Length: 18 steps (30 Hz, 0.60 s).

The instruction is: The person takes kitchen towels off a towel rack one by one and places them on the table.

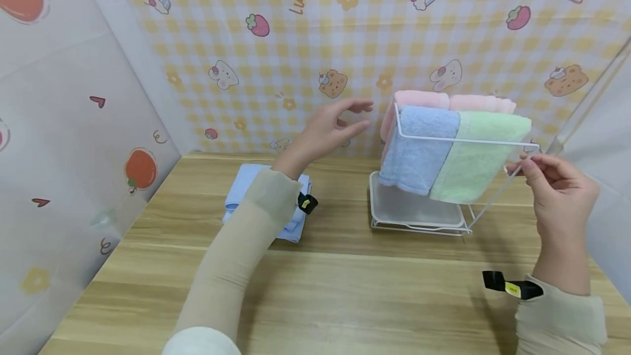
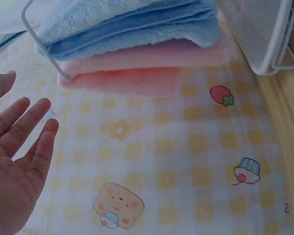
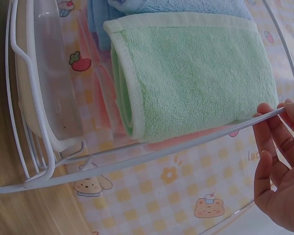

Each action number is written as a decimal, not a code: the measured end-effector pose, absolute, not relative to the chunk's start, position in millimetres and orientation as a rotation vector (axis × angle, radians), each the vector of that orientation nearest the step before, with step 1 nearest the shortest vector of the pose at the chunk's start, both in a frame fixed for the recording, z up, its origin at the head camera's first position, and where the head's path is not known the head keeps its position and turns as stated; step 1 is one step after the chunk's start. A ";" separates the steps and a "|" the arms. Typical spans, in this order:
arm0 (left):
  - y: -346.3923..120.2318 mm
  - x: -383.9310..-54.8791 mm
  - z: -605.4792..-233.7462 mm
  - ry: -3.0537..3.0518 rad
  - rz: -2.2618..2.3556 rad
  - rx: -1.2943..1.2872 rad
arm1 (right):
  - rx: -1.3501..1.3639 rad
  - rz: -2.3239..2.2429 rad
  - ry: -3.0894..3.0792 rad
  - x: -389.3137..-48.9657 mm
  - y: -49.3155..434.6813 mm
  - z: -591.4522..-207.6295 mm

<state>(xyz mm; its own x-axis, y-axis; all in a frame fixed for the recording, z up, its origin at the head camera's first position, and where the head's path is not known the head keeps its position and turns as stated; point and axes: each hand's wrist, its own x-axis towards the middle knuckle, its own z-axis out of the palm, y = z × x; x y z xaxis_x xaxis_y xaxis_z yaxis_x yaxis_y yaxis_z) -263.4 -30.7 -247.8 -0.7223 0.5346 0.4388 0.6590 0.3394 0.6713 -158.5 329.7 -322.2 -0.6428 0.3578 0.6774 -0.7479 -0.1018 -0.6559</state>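
A white wire towel rack [image 1: 463, 140] stands at the right of the table. Over its bars hang folded towels: a blue towel [image 1: 424, 152], a green towel [image 1: 483, 158] and, behind them, pink towels [image 1: 421, 98]. My right hand [image 1: 564, 193] pinches the rack's right side wire near its top corner, thumb and fingers round it in the right wrist view as well. To the left of the rack hovers my left hand [image 1: 327, 127], fingers spread and bent a little, holding nothing. In the left wrist view it is apart from the wire end and the towels.
A pale tray [image 1: 419, 207] sits in the rack's base below the towels. Folded light blue cloth [image 1: 241, 185] lies on the wooden table [image 1: 355, 295] at the left, partly hidden by my left forearm. A checked yellow curtain [image 1: 296, 43] hangs close behind the rack.
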 end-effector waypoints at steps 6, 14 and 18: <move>-13.0 -260.2 -233.2 -2.478 -1.287 -1.146 | 0.473 1.848 -1.389 -158.3 329.0 -322.2; 7.4 -263.6 -218.0 -2.489 -1.247 -1.244 | 0.467 1.849 -1.384 -157.6 330.1 -321.5; 14.7 -266.0 -212.7 -2.545 -1.139 -1.267 | 0.472 1.860 -1.369 -158.0 328.6 -321.2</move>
<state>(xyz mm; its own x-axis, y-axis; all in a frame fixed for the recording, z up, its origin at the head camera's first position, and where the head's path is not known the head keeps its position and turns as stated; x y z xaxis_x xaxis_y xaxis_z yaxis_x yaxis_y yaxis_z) -266.0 14.7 -212.7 -0.6552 0.6569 0.3732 0.7160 0.3823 0.5842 -158.0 328.6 -321.2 -0.6392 0.3587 0.6802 -0.7562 -0.1322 -0.6409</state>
